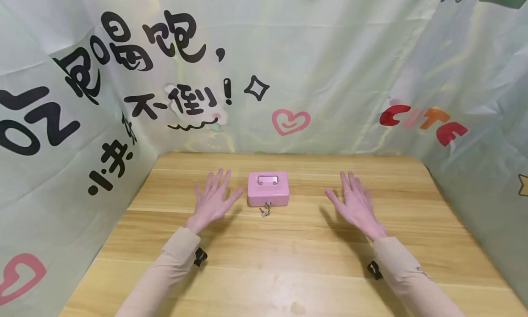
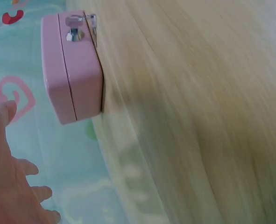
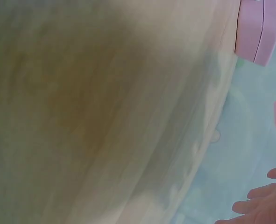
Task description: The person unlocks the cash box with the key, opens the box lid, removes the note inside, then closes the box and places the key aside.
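Above the surface (image 1: 284,266), one to either side of a pink box (image 1: 268,190), we find both hands empty, fingers spread wide. We judge the left hand (image 1: 213,202) the likelier source of trouble: its thumb appears just beside the box, apart from it, so a careless inward sweep could knock the box askew. The right hand (image 1: 357,207) is farther off; should the two close in unevenly, we would expect the box to slide sideways. As to pose, we note both forearms reaching forward and converging slightly, fingertips toward the rear; the offset shadows indicate hands raised clear of the surface.

The box sits upright, lid down, a wire handle (image 1: 268,179) on top. At its front are a lock (image 1: 268,204) and small keys (image 1: 264,213); we consider these a snag hazard if fingers brush past. We cannot tell whether the lid is locked; if unsecured, it could lift with the handle. Beyond hangs a printed curtain (image 1: 330,69).
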A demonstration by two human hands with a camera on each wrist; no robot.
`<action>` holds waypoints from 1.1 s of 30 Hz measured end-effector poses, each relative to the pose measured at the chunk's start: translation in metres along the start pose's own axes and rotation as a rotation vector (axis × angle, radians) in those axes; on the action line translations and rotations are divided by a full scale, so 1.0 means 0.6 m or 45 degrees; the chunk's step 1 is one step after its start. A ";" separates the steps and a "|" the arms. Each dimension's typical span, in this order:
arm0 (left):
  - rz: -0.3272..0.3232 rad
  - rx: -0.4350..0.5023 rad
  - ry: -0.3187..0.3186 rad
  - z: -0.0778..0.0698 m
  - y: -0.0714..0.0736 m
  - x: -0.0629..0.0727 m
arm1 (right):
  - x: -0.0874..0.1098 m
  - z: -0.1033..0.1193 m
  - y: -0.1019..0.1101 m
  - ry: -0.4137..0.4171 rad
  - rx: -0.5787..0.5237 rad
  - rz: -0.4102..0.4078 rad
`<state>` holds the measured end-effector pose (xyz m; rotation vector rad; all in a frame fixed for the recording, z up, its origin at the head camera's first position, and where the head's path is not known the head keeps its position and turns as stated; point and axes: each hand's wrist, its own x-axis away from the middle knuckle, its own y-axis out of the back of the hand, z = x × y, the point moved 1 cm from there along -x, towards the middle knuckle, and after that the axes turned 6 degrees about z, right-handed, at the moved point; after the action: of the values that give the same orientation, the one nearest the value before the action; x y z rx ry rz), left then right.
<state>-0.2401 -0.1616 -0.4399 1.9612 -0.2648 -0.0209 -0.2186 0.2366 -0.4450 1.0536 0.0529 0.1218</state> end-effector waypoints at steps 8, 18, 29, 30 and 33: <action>0.017 0.085 -0.176 -0.012 -0.006 -0.018 | 0.000 0.015 -0.008 0.038 -0.101 -0.010; 0.091 0.399 -0.383 -0.010 -0.030 -0.058 | -0.002 0.046 -0.024 0.047 -0.389 0.023; 0.222 0.750 -0.305 -0.018 -0.049 -0.081 | -0.004 0.072 -0.044 0.063 -0.642 0.037; 0.226 0.769 -0.309 -0.019 -0.050 -0.083 | -0.004 0.075 -0.046 0.067 -0.672 0.036; 0.230 0.804 -0.339 -0.021 -0.051 -0.086 | -0.003 0.081 -0.052 0.076 -0.766 0.041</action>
<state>-0.2835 -0.1285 -0.4686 2.5531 -0.6893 -0.0903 -0.2131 0.1791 -0.4481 0.4499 0.0488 0.1846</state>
